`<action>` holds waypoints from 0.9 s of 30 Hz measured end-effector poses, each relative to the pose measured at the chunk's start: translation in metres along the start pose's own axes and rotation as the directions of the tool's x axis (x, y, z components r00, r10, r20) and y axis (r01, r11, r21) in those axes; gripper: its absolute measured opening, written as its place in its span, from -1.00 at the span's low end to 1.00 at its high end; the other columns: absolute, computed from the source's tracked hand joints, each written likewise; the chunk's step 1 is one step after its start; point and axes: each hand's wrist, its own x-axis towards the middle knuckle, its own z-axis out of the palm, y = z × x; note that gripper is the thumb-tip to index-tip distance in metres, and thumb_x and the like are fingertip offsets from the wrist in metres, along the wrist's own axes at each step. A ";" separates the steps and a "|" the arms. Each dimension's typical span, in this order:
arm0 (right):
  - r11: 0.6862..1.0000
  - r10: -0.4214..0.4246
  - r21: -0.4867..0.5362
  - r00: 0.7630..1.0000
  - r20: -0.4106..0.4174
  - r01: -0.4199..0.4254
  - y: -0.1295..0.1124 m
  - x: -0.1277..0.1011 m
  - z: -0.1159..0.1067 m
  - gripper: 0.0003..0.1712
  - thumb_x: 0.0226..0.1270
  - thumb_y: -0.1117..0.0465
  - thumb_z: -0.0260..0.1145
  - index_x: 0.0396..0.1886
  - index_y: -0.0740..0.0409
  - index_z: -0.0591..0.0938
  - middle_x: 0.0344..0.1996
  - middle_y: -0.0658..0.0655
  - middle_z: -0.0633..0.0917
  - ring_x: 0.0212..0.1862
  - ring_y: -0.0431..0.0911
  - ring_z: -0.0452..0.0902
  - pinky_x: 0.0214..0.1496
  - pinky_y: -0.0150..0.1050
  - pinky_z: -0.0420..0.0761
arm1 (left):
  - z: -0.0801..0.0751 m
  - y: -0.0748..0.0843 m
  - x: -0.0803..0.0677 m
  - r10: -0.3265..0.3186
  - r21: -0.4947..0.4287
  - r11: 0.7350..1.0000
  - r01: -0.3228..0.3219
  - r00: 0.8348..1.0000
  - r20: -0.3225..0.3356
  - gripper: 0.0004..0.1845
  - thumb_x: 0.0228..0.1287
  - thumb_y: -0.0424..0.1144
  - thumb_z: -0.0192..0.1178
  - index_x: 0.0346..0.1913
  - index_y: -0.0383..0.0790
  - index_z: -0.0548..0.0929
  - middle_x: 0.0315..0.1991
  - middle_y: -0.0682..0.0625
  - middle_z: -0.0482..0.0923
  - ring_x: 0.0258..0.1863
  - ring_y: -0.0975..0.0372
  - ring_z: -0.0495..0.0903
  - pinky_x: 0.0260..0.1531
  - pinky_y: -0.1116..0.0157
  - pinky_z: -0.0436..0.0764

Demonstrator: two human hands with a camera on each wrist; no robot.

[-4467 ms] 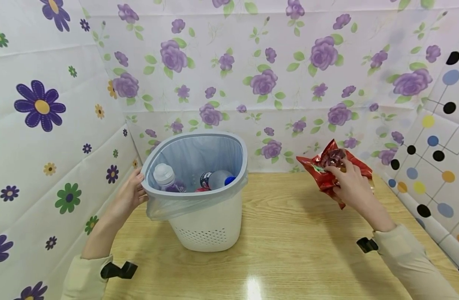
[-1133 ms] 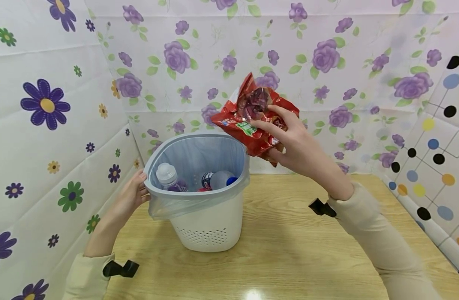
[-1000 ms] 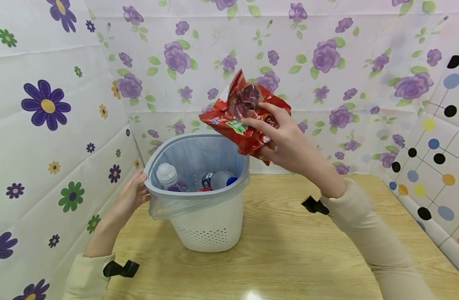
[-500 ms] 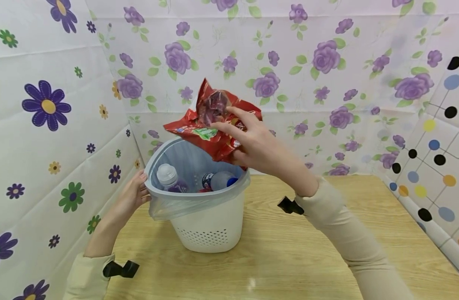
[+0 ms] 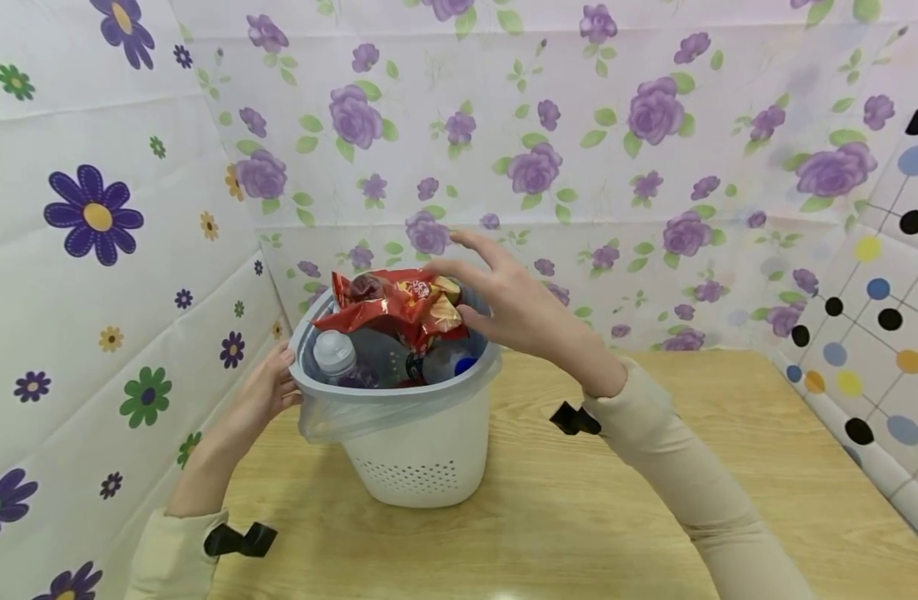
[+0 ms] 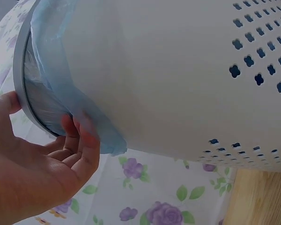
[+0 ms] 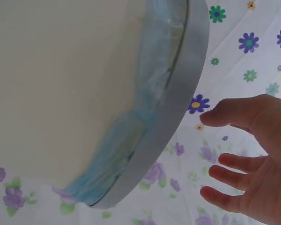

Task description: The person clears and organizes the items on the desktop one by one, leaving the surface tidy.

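A white waste bin with a grey rim and thin plastic liner stands on the table. My left hand grips its left rim; in the left wrist view, thumb and fingers pinch the rim and liner. A crumpled red snack bag is in the bin's mouth, above a purple bottle with a white cap and a clear bottle with a blue cap. Over the right rim, my right hand has its fingers spread and holds nothing. The right wrist view shows its fingers apart, beside the rim.
The wood-grain table extends to the right of the bin. Floral sheets hang close behind the bin and along the left side, and a dotted sheet borders the right.
My right hand has lifted the red snack bag from the table at right, carried it left over the bin and let go; the bag has dropped into the mouth. My left hand stays on the rim.
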 end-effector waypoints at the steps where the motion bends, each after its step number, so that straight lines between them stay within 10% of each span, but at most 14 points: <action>1: 1.000 0.010 0.008 1.000 -0.009 -0.010 0.002 -0.003 0.000 -0.44 0.24 0.33 0.32 0.24 -0.04 0.48 0.37 0.30 0.33 0.38 0.18 0.29 0.24 0.07 0.50 | 0.000 0.000 0.000 -0.001 0.002 1.000 0.001 1.000 -0.001 -0.38 0.56 0.01 -0.33 0.45 -0.36 -0.05 -0.13 0.29 0.55 -0.17 0.45 0.56 -0.25 0.44 0.57; 8: 0.996 0.071 0.067 0.985 -0.158 -0.061 0.021 -0.034 0.008 -0.59 0.28 0.38 0.27 0.12 0.09 0.57 0.17 0.23 0.52 0.19 0.09 0.48 0.05 -0.05 0.60 | -0.002 0.001 0.001 -0.033 -0.005 0.999 0.033 0.998 -0.058 -0.45 0.54 0.09 -0.23 0.32 -0.26 0.18 -0.17 0.29 0.56 -0.20 0.45 0.58 -0.24 0.44 0.61; 16: 0.989 0.135 0.116 0.905 -0.402 -0.095 0.046 -0.074 0.020 -0.76 0.24 0.51 0.19 -0.14 0.29 0.64 -0.31 0.20 0.69 -0.29 -0.06 0.60 -0.35 -0.26 0.62 | -0.010 -0.010 0.003 -0.068 -0.068 0.996 0.056 0.980 -0.188 -0.62 0.53 0.07 -0.18 0.14 -0.11 0.38 -0.30 0.23 0.56 -0.31 0.43 0.58 -0.25 0.48 0.62; 20: 0.975 0.219 0.124 0.901 -0.375 -0.186 0.056 -0.098 0.020 -0.77 0.26 0.51 0.18 -0.13 0.29 0.64 -0.33 0.19 0.68 -0.33 -0.08 0.57 -0.44 -0.26 0.59 | -0.015 -0.019 0.002 -0.058 0.007 0.998 0.061 0.975 -0.213 -0.76 0.54 -0.01 -0.14 -0.03 -0.03 0.47 -0.31 0.27 0.54 -0.31 0.44 0.57 -0.25 0.50 0.61; 27: 0.942 0.336 0.087 0.907 -0.253 -0.325 0.075 -0.149 0.022 -0.79 0.31 0.47 0.18 -0.12 0.24 0.62 -0.32 0.14 0.67 -0.32 -0.11 0.56 -0.46 -0.27 0.57 | -0.016 -0.030 0.004 0.027 0.329 0.943 0.051 0.973 -0.227 -0.54 0.56 -0.11 -0.20 0.25 -0.44 0.33 -0.23 0.32 0.51 -0.28 0.55 0.54 -0.22 0.49 0.61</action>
